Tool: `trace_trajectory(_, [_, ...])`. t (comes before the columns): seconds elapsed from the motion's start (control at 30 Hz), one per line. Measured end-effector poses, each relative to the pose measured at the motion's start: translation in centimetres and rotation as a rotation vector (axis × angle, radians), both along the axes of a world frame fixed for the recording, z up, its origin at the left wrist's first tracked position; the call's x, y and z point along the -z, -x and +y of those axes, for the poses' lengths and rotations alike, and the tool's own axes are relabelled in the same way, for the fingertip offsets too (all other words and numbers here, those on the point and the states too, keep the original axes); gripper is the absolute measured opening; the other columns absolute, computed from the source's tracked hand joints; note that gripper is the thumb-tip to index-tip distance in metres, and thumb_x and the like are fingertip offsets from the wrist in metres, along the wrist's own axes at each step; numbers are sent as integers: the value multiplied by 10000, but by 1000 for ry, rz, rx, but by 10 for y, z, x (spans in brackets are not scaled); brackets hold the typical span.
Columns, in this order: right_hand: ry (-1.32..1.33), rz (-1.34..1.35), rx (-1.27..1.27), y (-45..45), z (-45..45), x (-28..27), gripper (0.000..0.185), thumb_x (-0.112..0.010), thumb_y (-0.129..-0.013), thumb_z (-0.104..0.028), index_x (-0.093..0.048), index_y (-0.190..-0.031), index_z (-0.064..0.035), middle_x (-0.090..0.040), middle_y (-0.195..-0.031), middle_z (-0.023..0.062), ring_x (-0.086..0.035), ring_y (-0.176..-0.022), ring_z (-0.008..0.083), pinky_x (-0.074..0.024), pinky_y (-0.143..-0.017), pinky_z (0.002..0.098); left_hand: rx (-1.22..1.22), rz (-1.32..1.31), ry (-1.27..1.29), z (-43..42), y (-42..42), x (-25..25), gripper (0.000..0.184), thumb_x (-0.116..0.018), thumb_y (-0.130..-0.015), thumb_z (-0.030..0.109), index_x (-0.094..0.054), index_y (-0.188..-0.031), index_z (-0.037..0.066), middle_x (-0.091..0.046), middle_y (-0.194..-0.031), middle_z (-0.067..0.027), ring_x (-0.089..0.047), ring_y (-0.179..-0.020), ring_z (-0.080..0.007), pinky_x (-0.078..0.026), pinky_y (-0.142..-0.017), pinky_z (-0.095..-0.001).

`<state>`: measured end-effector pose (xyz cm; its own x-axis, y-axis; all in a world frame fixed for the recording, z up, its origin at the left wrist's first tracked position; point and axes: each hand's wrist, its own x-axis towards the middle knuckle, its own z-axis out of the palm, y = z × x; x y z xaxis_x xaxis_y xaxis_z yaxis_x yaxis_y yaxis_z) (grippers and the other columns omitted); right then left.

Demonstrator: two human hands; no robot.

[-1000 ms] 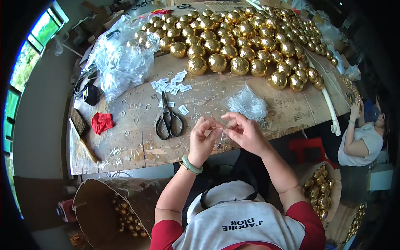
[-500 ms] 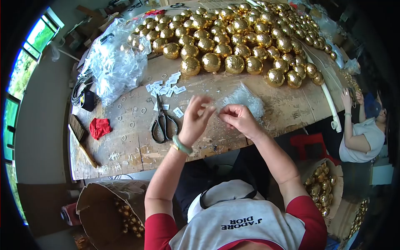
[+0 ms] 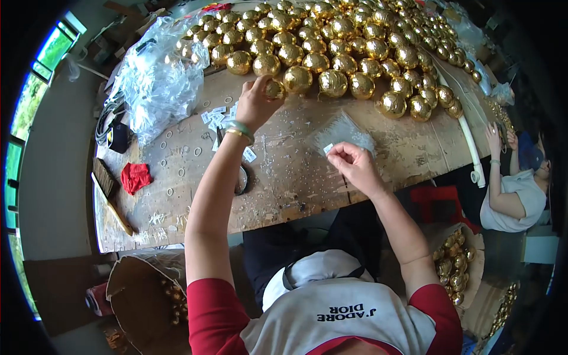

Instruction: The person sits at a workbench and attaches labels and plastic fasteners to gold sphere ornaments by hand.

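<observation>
Both sets of fingers are gripping: the left hand [image 3: 255,106] is clasping a gold ball [image 3: 274,90] at the near side of the massed gold balls [image 3: 344,63], while the right hand [image 3: 360,168] is pinching a small white tag [image 3: 328,148] nearer the front edge of the surface [image 3: 414,151]. Scissors [image 3: 242,180] are lying partly hidden behind the left forearm [image 3: 216,195]; a red cloth [image 3: 136,178] and a brush [image 3: 110,204] are lying toward the left edge.

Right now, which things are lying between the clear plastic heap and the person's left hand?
In the head view, white labels and small pale rings lie between the clear plastic heap and the left hand.
</observation>
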<state>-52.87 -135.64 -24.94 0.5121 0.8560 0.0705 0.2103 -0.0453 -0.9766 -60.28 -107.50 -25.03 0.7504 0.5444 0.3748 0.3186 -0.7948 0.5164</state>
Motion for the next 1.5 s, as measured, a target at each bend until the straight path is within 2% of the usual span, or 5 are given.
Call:
trace_trajectory(0.2, [-57, -467, 105, 2, 13, -9, 50, -647, -830, -26, -630, -869, 0, -618, -716, 16, -499, -577, 38, -402, -517, 203, 375, -281, 1006, -57, 67, -25, 607, -726, -772, 79, -446, -1310, 47, -552, -1184, -117, -594, -1050, -206, -502, -915, -300])
trace_trajectory(0.6, [-76, -648, 94, 26, 3, -3, 56, -655, -782, -21, -633, -833, -29, -634, -768, 122, -632, -667, 274, -504, -593, 336, 366, -250, 1113, -109, 117, -41, 621, -700, -791, 42, -417, -1343, 27, -551, -1206, -78, -552, -1085, -161, -478, -925, -307])
trace_trajectory(1.03, [-111, -247, -71, 41, 1, 7, 79, -683, -827, -56, -674, -903, -34, -645, -765, -3, -569, -654, 69, -459, -569, 230, 393, -310, 1133, -115, 118, -26, 614, -686, -798, 5, -402, -1343, 9, -540, -1215, -85, -558, -1083, -172, -500, -918, -311])
trace_trajectory(1.2, [-77, 418, -205, 44, 3, 4, 79, -651, -869, -80, -681, -941, -64, -595, -736, -45, -449, -587, 21, -354, -511, 165, 390, -295, 1076, -113, 120, -10, 600, -680, -804, -1, -402, -1336, -2, -524, -1236, -83, -542, -1104, -153, -497, -913, -290])
trace_trajectory(1.5, [-79, 361, -190, 50, 15, 1, 79, -638, -876, -81, -670, -946, -63, -554, -691, -67, -440, -581, 6, -347, -508, 157, 184, -360, 39, -148, 120, -26, 291, -725, -699, 46, -684, -977, 121, -606, -937, -51, -556, -869, -258, -437, -755, -378])
